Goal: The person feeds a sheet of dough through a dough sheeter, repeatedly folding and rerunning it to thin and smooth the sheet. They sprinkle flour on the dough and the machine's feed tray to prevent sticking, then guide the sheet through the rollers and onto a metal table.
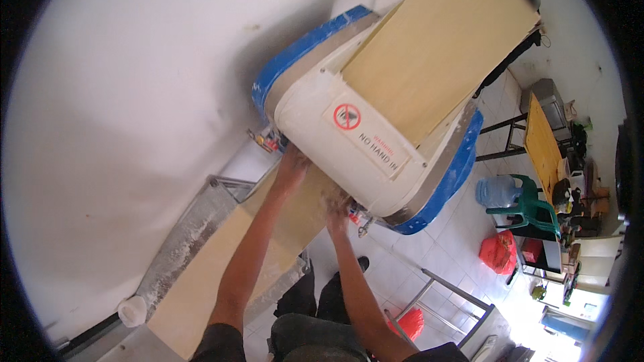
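A white roller machine with blue sides [302, 110] stands in front of me, dusted with flour. A broad, smooth pale-yellow sheet, which looks like dough [443, 47], lies over its sloping top. More of the sheet [208, 275] comes out below the machine and runs down a floury metal chute toward the lower left. My left hand [293, 166] is at the sheet's left edge, close under the machine's housing, its fingertips partly hidden. On the opposite edge is my right hand [335, 204], its fingers smeared by motion. Whether either hand grips the sheet is unclear.
Small metal fittings [265, 139] stick out at the machine's left side. A metal-framed stand [463, 295] is at lower right. Beyond are a green plastic chair [533, 204], a blue water jug [496, 191], red bags [498, 253] and a wooden-topped table [542, 147]. A white wall rises at left.
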A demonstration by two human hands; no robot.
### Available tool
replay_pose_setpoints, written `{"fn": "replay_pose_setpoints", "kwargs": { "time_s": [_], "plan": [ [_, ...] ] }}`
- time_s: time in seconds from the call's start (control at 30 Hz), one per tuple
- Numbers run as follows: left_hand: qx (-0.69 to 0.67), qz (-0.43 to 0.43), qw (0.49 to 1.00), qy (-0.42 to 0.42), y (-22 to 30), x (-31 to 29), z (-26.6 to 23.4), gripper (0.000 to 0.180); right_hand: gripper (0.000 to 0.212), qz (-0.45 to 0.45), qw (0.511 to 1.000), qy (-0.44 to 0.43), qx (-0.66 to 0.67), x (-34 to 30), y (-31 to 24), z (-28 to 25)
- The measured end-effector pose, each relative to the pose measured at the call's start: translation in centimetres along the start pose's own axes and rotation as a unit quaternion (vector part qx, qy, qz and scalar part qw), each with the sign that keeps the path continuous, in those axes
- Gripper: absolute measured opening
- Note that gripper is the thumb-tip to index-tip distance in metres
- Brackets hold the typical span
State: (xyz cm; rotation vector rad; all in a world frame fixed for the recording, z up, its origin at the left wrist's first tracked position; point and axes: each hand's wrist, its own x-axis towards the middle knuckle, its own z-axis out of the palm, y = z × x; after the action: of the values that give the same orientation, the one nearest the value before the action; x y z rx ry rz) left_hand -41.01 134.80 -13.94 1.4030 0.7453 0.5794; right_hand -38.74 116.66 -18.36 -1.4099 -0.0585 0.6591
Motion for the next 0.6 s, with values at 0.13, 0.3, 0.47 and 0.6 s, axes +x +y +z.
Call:
{"fn": "replay_pose_setpoints", "kwargs": {
  "time_s": [0.13, 0.3, 0.47, 0.6],
  "plan": [
    [0.202, 0.174, 0.963, -0.041, -4.9, 5.1, 0.5, 0.046, 0.064, -0.063, 0.991, 0.098, 0.067, 4.7, -2.1, 2.2],
    [0.193, 0.335, 0.92, -0.067, -7.0, 8.5, 0.6, 0.051, 0.065, -0.092, 0.983, 0.101, 0.118, 4.6, -3.0, 2.7],
    [0.191, 0.043, 0.952, -0.235, -4.0, 6.9, -2.1, 0.062, 0.063, -0.021, 0.998, 0.055, 0.013, -0.7, -1.7, 1.2],
    [0.275, 0.094, 0.918, -0.269, -3.9, 5.5, -5.0, 0.07, 0.076, 0.069, 0.908, -0.062, -0.408, -2.7, -2.2, -2.3]
  ]
}}
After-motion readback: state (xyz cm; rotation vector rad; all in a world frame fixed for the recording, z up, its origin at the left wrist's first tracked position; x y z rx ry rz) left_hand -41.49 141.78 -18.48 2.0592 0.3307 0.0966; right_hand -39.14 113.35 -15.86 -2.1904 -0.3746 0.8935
